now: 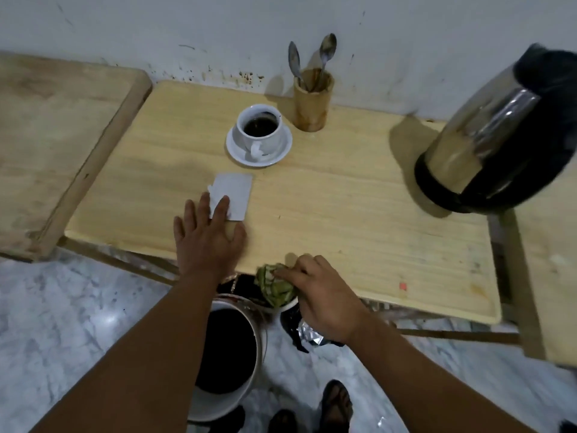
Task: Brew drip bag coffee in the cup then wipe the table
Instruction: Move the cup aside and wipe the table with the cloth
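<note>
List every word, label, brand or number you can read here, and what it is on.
None can be read.
White packet on the table: its face shows blank.
Kettle: no marking legible, blurred.
Foil wrapper on the floor: no print visible.

Bare forearms, no sleeves; dark open-toed sandals (335, 404) on feet.

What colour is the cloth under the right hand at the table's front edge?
Green with pale streaks; the cloth is crumpled under the right hand, seen in the head view.
</note>
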